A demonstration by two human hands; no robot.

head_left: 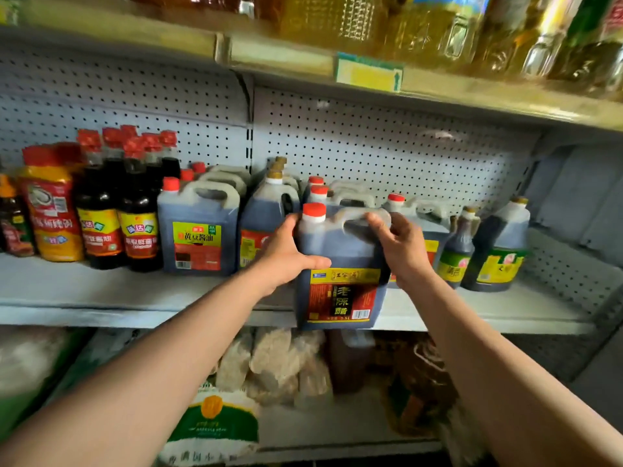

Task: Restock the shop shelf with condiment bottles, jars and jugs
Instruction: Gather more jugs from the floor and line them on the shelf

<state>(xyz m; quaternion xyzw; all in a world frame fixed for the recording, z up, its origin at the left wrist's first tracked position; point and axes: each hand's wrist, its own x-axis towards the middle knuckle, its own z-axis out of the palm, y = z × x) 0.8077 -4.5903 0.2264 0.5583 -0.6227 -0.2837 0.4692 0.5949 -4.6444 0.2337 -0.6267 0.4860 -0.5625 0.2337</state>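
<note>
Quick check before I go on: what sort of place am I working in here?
Most likely a small grocery shop: pegboard-backed metal shelving, rows of labelled sauce jugs, and a price tag clipped to the upper shelf edge.

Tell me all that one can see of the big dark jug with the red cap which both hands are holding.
The jug is translucent plastic, squarish, filled with a dark brown liquid. It has a red screw cap at its top left and a moulded handle along the top. Its front label is yellow, red and black with Chinese characters and a barcode. It stands upright at the front edge of the grey shelf, ahead of similar jugs. The left hand grips its left side; the right hand grips the handle.
</note>
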